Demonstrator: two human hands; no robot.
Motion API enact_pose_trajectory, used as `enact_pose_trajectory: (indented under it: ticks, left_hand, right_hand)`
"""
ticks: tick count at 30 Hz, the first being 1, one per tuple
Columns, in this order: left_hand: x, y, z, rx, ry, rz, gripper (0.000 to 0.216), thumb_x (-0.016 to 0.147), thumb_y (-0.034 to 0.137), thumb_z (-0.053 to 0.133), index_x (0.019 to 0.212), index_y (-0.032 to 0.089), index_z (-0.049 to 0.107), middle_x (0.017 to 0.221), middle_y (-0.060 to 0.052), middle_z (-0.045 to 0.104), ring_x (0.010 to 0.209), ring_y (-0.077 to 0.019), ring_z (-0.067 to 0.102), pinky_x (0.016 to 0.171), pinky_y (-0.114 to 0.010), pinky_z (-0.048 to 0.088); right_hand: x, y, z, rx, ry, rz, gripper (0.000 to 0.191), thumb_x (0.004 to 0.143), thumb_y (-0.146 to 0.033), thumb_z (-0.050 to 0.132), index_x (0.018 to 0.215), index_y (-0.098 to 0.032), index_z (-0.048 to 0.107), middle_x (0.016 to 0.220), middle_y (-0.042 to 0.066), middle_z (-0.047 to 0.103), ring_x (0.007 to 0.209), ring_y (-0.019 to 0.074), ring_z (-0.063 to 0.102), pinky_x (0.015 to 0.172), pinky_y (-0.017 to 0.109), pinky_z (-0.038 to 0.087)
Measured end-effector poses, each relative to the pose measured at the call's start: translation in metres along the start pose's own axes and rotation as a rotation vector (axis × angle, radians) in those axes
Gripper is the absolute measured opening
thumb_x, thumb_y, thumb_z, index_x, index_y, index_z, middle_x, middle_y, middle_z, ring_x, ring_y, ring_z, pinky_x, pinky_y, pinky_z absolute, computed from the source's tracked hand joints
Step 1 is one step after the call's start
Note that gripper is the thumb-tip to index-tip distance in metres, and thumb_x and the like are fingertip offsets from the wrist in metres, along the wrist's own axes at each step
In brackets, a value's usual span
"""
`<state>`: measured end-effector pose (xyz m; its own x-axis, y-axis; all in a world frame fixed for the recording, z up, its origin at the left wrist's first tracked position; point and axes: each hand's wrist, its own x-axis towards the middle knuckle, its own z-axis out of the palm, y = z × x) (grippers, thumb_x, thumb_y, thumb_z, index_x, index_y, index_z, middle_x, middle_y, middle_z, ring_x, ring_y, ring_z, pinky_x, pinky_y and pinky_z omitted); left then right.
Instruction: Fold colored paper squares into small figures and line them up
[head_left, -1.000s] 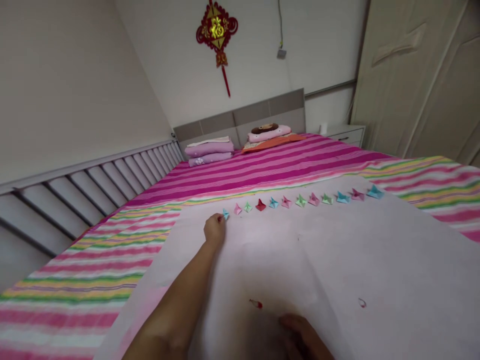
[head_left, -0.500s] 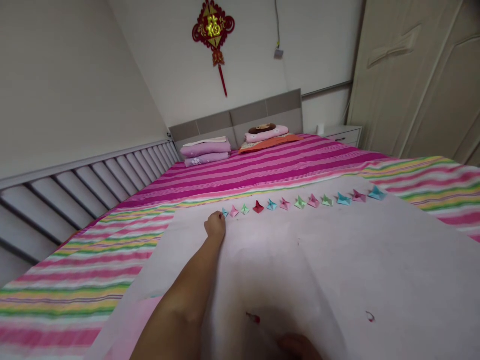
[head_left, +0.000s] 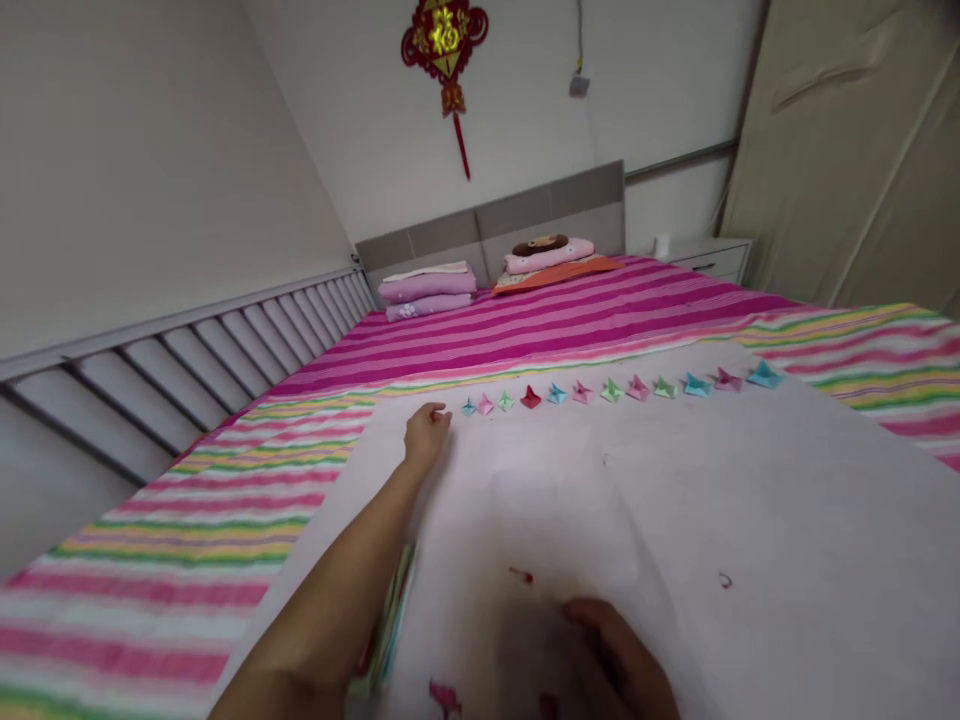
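Note:
My left hand (head_left: 427, 432) reaches far out over the white sheet (head_left: 750, 480), its fingers loosely apart and nothing visible in them. Just right of it stands a small light-blue folded paper piece (head_left: 469, 406), at the left end of a row of several folded papers. In that row are a red one (head_left: 531, 397) and a larger blue one (head_left: 765, 375) at the right end. Near the lower edge my right hand (head_left: 626, 660) hovers over the sheet, fingers partly spread and somewhat blurred. A small red item (head_left: 523, 576) lies just left of it.
Partly behind my left forearm is a stack of coloured paper (head_left: 390, 630). A dark pink piece (head_left: 445, 695) lies at the bottom edge, and a small ring-shaped item (head_left: 724, 580) to the right. Folded bedding (head_left: 427, 288) and a bed rail (head_left: 225, 335) are beyond.
My left hand has let go of the leftmost blue folded paper and drawn slightly left of it. My right hand has come further into view. The camera view has shifted, showing the paper stack.

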<state>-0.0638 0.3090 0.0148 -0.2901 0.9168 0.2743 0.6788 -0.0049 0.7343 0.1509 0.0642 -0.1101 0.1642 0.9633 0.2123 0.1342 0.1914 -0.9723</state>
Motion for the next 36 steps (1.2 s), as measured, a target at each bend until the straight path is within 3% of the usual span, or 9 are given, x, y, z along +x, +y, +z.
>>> enact_pose_trajectory:
  ticks: [4, 8, 12, 15, 18, 21, 29, 32, 36]
  left_hand:
    - [-0.039, -0.016, -0.058, -0.196, -0.008, 0.008, 0.026, 0.072, 0.032, 0.064, 0.091, 0.014, 0.068, 0.08, -0.005, 0.07, 0.074, -0.0172, 0.066, 0.073, -0.029, 0.05]
    - [-0.107, -0.048, -0.111, -0.269, 0.028, -0.013, 0.034, 0.07, 0.04, 0.065, 0.091, 0.014, 0.069, 0.081, -0.006, 0.071, 0.078, -0.0193, 0.066, 0.076, -0.032, 0.051]
    - [-0.179, -0.081, -0.131, -0.232, 0.049, -0.019, 0.029, 0.073, 0.041, 0.064, 0.083, 0.015, 0.07, 0.084, -0.009, 0.072, 0.083, -0.0237, 0.066, 0.081, -0.04, 0.051]
    - [-0.212, -0.097, -0.132, -0.201, 0.012, 0.033, 0.031, 0.066, 0.036, 0.072, 0.092, 0.019, 0.072, 0.103, -0.009, 0.071, 0.107, -0.0274, 0.06, 0.099, -0.045, 0.042]
    - [-0.222, -0.106, -0.133, -0.132, -0.047, 0.129, 0.044, 0.057, 0.03, 0.08, 0.099, 0.021, 0.071, 0.115, -0.009, 0.067, 0.124, -0.0294, 0.047, 0.108, -0.047, 0.031]
    - [-0.22, -0.114, -0.135, -0.076, -0.089, 0.174, 0.046, 0.061, 0.03, 0.077, 0.106, 0.021, 0.068, 0.121, -0.01, 0.065, 0.13, -0.03, 0.042, 0.11, -0.051, 0.029]
    - [-0.218, -0.123, -0.132, -0.138, -0.106, 0.058, 0.046, 0.065, 0.034, 0.073, 0.107, 0.019, 0.067, 0.122, -0.011, 0.064, 0.126, -0.0283, 0.048, 0.106, -0.044, 0.035]
    - [-0.219, -0.118, -0.132, -0.19, -0.084, 0.003, 0.038, 0.068, 0.039, 0.069, 0.1, 0.019, 0.07, 0.113, -0.01, 0.069, 0.115, -0.0272, 0.057, 0.101, -0.041, 0.04]
    - [-0.217, -0.105, -0.141, -0.295, 0.037, -0.06, 0.027, 0.072, 0.043, 0.063, 0.077, 0.018, 0.07, 0.078, -0.003, 0.071, 0.085, -0.0231, 0.064, 0.08, -0.033, 0.049]
  right_hand:
    - [0.004, -0.013, -0.004, -0.044, -0.019, -0.025, 0.019, 0.082, -0.034, 0.053, 0.092, -0.021, 0.063, 0.063, 0.0, 0.056, 0.053, 0.0158, 0.05, 0.052, 0.025, 0.041]
    - [0.006, -0.018, -0.005, -0.079, -0.08, -0.026, 0.019, 0.083, -0.034, 0.052, 0.092, -0.019, 0.061, 0.06, -0.002, 0.049, 0.052, 0.0158, 0.047, 0.05, 0.026, 0.039]
    - [0.006, -0.02, -0.004, -0.095, -0.075, -0.04, 0.018, 0.083, -0.034, 0.051, 0.088, -0.019, 0.06, 0.063, 0.0, 0.051, 0.055, 0.0161, 0.047, 0.051, 0.027, 0.039]
    - [0.006, -0.021, -0.004, -0.11, -0.064, -0.063, 0.018, 0.082, -0.033, 0.051, 0.086, -0.018, 0.06, 0.066, 0.001, 0.053, 0.057, 0.0165, 0.048, 0.053, 0.027, 0.039]
    - [0.006, -0.021, -0.003, -0.123, -0.057, -0.075, 0.018, 0.082, -0.033, 0.051, 0.084, -0.018, 0.06, 0.065, 0.0, 0.052, 0.057, 0.0166, 0.047, 0.054, 0.028, 0.039]
    - [0.007, -0.02, -0.003, -0.134, -0.035, -0.081, 0.018, 0.081, -0.034, 0.052, 0.083, -0.018, 0.061, 0.063, -0.001, 0.051, 0.057, 0.0162, 0.046, 0.053, 0.028, 0.038]
    - [0.008, -0.016, -0.001, -0.131, -0.023, -0.086, 0.019, 0.08, -0.035, 0.053, 0.08, -0.018, 0.061, 0.061, -0.001, 0.051, 0.056, 0.0159, 0.046, 0.053, 0.028, 0.038]
    - [0.008, -0.017, -0.001, -0.132, -0.019, -0.084, 0.019, 0.08, -0.036, 0.053, 0.08, -0.018, 0.06, 0.06, -0.002, 0.05, 0.056, 0.0156, 0.046, 0.053, 0.028, 0.038]
    - [0.008, -0.021, -0.001, -0.13, -0.007, -0.082, 0.019, 0.078, -0.036, 0.055, 0.077, -0.018, 0.061, 0.058, -0.003, 0.05, 0.055, 0.0151, 0.045, 0.054, 0.027, 0.037]
